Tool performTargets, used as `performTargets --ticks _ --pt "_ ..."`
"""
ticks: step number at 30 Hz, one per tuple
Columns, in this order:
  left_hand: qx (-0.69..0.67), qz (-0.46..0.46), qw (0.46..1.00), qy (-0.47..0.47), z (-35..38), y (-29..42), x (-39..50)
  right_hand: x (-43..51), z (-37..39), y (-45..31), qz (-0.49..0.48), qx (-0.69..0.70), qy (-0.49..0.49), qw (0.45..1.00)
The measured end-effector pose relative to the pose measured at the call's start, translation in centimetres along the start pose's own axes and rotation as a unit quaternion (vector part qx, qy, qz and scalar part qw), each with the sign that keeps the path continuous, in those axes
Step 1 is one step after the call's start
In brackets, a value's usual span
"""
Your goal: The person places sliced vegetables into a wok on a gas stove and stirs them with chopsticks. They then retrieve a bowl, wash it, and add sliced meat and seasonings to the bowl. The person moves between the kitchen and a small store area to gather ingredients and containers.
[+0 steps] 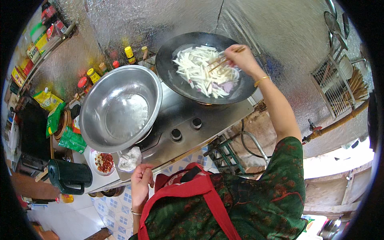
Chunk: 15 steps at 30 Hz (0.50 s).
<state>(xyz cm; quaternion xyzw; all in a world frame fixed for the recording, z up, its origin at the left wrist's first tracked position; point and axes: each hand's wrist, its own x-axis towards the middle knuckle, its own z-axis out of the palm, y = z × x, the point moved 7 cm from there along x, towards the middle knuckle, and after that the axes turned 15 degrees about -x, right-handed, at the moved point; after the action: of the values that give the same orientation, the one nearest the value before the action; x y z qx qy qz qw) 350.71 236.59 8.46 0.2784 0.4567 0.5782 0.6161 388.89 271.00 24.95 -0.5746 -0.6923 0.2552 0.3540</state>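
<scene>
A large dark wok (177, 84) stands on the right side of the gas stove (180, 120), holding white vegetable strips (198, 66) and a few purplish slices in liquid. My right hand (242, 59) holds a pair of wooden chopsticks (219, 63) over the wok, their tips among the strips. My left hand (142, 180) hangs near the stove's front edge, fingers curled, with nothing visible in it. Close beyond it lies a crumpled white cloth (130, 159). A big, empty-looking steel basin (126, 117) rests on the stove's left side.
Left of the cloth is a plate with diced red pieces (104, 162), beside a dark green kettle (70, 177). Seasoning bottles (93, 75) line the wall behind the basin. A metal rack (333, 87) hangs at right; a green-legged stool (225, 156) stands below the stove.
</scene>
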Motion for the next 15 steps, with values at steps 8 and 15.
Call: performTargets --ticks 8,15 --pt "-0.011 0.01 1.0 -0.003 0.4 -0.2 -0.2 0.6 -3.0 3.3 0.073 -0.115 0.096 0.986" --pt "-0.027 0.013 1.0 -0.01 0.9 -0.2 -0.3 1.8 4.5 0.2 0.006 0.003 -0.039 0.999"
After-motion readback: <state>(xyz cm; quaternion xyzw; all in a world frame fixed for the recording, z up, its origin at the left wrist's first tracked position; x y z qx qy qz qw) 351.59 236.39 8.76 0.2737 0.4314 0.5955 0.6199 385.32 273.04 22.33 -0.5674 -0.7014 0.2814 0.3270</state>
